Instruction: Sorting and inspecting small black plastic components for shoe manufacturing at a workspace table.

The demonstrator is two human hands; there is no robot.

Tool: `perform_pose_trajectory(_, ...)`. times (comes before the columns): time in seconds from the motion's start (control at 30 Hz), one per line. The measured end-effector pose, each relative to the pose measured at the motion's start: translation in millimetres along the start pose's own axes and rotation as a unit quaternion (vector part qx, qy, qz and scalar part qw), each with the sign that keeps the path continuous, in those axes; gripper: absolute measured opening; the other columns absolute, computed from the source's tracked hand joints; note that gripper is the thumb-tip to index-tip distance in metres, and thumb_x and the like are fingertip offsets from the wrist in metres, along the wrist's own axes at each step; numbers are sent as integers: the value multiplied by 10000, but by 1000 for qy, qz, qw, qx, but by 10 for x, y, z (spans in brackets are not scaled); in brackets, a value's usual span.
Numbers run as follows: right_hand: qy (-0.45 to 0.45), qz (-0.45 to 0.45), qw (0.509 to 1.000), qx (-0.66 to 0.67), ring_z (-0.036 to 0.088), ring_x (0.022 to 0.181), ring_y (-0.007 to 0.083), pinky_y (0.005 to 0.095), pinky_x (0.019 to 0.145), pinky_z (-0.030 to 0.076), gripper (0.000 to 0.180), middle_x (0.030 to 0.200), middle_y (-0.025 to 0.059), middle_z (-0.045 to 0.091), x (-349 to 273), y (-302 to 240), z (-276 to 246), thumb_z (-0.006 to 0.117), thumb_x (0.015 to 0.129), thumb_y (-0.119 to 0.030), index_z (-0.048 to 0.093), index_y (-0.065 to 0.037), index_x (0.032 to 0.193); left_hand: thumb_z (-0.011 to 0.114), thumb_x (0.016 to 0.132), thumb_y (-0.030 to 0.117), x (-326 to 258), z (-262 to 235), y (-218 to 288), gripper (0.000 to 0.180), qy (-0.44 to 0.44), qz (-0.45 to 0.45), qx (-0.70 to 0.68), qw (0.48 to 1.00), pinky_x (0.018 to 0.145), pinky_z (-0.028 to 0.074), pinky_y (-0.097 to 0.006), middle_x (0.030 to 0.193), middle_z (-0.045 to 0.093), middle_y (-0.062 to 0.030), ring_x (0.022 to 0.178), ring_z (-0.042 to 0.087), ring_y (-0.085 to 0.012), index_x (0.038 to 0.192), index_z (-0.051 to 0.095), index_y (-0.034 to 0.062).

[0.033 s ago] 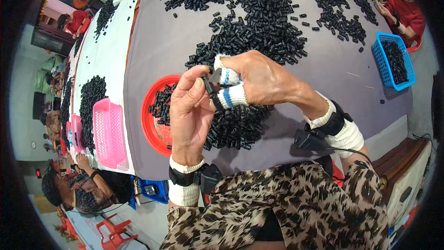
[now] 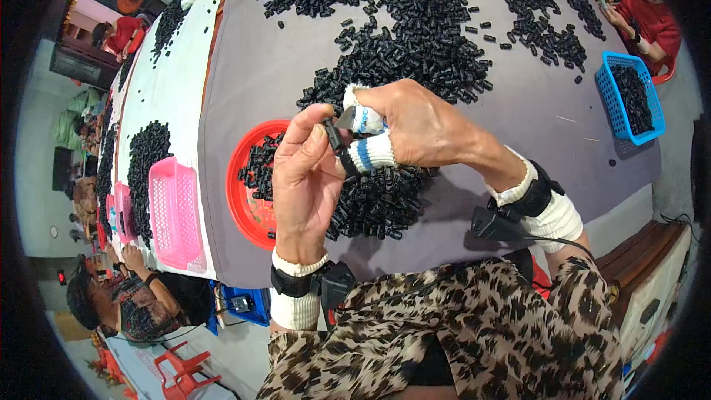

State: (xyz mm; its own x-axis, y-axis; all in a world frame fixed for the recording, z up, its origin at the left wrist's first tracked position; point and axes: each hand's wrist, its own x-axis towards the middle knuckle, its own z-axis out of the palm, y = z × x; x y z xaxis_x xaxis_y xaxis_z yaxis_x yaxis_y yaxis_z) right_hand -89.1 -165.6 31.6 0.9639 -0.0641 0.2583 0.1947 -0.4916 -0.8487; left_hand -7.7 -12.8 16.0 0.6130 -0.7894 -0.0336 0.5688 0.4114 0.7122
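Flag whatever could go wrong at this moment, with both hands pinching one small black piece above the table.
1. The small black piece is pinched only at the fingertips of the left hand and right hand; it might slip into the pile of black pieces below.
2. A small blade seems to sit by the wrapped fingers; the left fingertips look bare and close to it.
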Motion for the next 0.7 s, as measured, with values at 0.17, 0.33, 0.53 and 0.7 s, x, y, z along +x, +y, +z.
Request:
perform_pose_trajectory(0.17, 45, -7, 998, 32, 505, 546, 166, 300, 519, 403, 337, 631, 78, 543, -15, -5, 20, 741, 676, -272, 544, -10, 752, 554, 852, 64, 26, -113, 0, 216, -35, -8, -38, 999, 718, 524, -253, 912, 611, -100, 842, 604, -145, 1054, 545, -13)
perform_pose_trajectory(0.33, 67, -42, 997, 17, 500, 522, 164, 297, 502, 399, 333, 618, 74, 541, -14, -10, 39, 743, 675, -266, 543, -9, 748, 519, 866, 74, 43, -73, 13, 199, -28, -19, -29, 999, 725, 521, -278, 905, 614, -106, 844, 608, -159, 1051, 530, 1)
perform_pose_trajectory(0.53, 69, -34, 997, 3, 514, 516, 147, 283, 493, 404, 342, 609, 72, 551, -25, 16, 49, 750, 671, -277, 550, -12, 753, 515, 865, 67, 12, -28, -9, 200, -3, -16, -40, 999, 737, 517, -276, 907, 615, -104, 837, 610, -161, 1049, 527, -10)
perform_pose_trajectory(0.7, 74, -44, 996, 6, 512, 515, 128, 272, 493, 407, 347, 597, 65, 550, -16, -29, 65, 755, 667, -281, 554, -13, 760, 553, 839, 41, 0, -28, 26, 209, -19, -17, -57, 998, 725, 516, -245, 890, 617, -97, 826, 608, -149, 1036, 543, -27)
